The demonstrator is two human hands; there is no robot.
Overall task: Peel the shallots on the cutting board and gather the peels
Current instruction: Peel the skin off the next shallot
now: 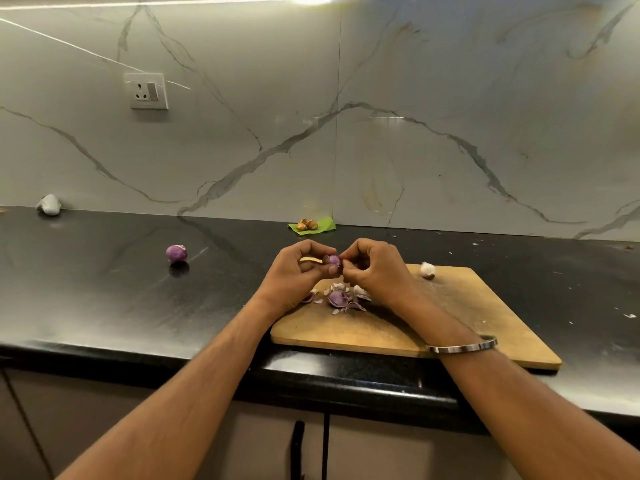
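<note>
Two forearms reach fwd over the cabinet fronts; your right one carries a metal bangle (pixel 462 347). Black surface (pixel 104 306) edge runs under both arms. Wooden cutting board (pixel 450 323) lies on it, right of centre, near corner overhanging the front edge slightly. On the board's far-left area: a pile of peels (pixel 341 298), purple and whitish, directly below your hands. Above that pile, off the board, your left hand (pixel 299 271) grips a small purple shallot (pixel 334 260), fingers curled round it, root end toward the left; a pale yellowish strip (pixel 310 260) shows in the same hand, can't tell what it is. Your right hand (pixel 372 268) pinches at the shallot's right end w/ thumb and fingertips; whether it holds skin or the bulb itself can't be told. Far-right part of the board: a whitish bulb (pixel 427 270), dark root end down. Well left of the board, a 2nd purple shallot (pixel 176 253) sits alone on the surface. Further back, at the wall, a green leaf (pixel 320 226) w/ brownish bits on it. Far left at the wall, a grey lump (pixel 49 204), unidentified. Marble backsplash w/ a wall socket (pixel 147 91) upper left.
</note>
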